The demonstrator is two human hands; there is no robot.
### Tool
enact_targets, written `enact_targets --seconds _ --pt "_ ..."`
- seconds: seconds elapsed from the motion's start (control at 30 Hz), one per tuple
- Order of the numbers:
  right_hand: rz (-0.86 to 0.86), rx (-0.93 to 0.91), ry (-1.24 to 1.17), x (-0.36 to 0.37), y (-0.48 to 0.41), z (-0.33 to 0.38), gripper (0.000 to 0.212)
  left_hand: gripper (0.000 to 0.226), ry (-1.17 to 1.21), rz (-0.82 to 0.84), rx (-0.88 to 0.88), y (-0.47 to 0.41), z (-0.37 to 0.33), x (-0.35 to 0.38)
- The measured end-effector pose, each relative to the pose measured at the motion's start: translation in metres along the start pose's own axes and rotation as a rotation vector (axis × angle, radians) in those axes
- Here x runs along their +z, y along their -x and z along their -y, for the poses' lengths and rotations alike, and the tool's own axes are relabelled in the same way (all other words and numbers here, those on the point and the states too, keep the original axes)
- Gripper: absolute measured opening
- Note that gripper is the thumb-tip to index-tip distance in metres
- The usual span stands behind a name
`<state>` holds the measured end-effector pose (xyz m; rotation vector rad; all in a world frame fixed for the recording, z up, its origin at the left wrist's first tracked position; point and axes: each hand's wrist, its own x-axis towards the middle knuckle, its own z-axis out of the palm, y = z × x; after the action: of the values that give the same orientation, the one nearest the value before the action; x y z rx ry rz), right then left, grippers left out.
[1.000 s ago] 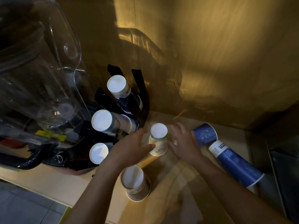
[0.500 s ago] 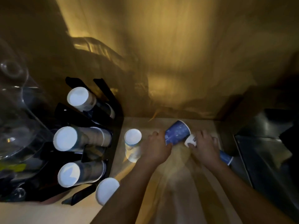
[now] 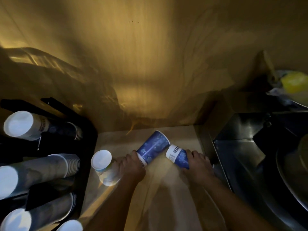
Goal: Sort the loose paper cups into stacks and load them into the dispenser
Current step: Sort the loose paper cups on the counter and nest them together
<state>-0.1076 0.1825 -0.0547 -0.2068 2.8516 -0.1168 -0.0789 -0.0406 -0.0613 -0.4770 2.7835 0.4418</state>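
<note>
Blue printed paper cups are now being gripped: single cup (image 3: 152,148) in left hand (image 3: 132,167), stack (image 3: 178,156) in right hand (image 3: 198,165); hands moved right from pale stack (image 3: 105,167); nesting is judged imminent.

Since a second ago, both hands left the pale cup (image 3: 104,165); left hand (image 3: 133,165) now grips the single blue cup (image 3: 152,147), right hand (image 3: 197,164) the blue stack (image 3: 178,156).

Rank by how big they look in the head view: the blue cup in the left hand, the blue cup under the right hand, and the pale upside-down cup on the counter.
1. Blue cup in the left hand, largest.
2. Pale upside-down cup.
3. Blue cup under the right hand, though that hand hides part of it, so second and third are unsure.
</note>
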Motion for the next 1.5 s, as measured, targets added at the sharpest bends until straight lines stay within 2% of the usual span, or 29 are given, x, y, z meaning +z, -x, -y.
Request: enact_targets --seconds 0.1,0.2,0.3,0.5,0.7,0.77,0.87,1.0,1.13,1.23,1.37,1.5 --pt "0.092 0.007 -0.039 -0.004 -0.006 0.002 0.077 0.065 0.129 0.028 0.008 -0.002 0.004 0.001" --pt "0.165 -0.006 -0.085 -0.006 -0.01 0.004 0.089 0.066 0.366 -0.006 -0.009 0.003 -0.003 -0.011" --pt "0.211 -0.009 -0.092 -0.007 -0.015 0.007 0.1 0.066 0.55 -0.113 -0.022 0.009 -0.012 -0.032" --pt "0.23 0.022 -0.149 -0.006 -0.019 0.007 0.108 0.055 0.704 -0.355 0.137 0.023 -0.018 -0.067" --pt "0.212 0.07 -0.235 -0.006 -0.009 0.001 0.103 0.056 0.802 -0.233 0.142 0.04 -0.021 -0.045" --pt "0.182 0.085 -0.315 -0.009 -0.004 0.001 0.103 0.057 0.78 -0.242 0.185 0.044 -0.02 -0.037" --pt "0.074 0.091 -0.568 -0.023 0.003 0.0 0.111 0.056 0.78 -0.226 0.231 0.044 -0.021 -0.034" --pt "-0.244 0.011 -0.814 -0.062 0.011 0.005 0.121 0.057 0.834 -0.184 0.273 0.044 -0.023 -0.035" --pt "-0.434 -0.105 -1.15 -0.098 0.022 0.012 0.122 0.057 0.826 -0.165 0.302 0.046 -0.024 -0.029" --pt "-0.559 -0.227 -1.22 -0.119 0.036 0.02 0.115 0.061 0.829 -0.147 0.319 0.049 -0.024 -0.025" --pt "-0.566 -0.332 -1.236 -0.124 0.055 0.038 0.102 0.061 0.864 -0.096 0.363 0.052 -0.023 -0.024" --pt "-0.389 -0.331 -1.194 -0.103 0.064 0.051 0.096 0.058 0.912 -0.021 0.371 0.056 -0.022 -0.029"
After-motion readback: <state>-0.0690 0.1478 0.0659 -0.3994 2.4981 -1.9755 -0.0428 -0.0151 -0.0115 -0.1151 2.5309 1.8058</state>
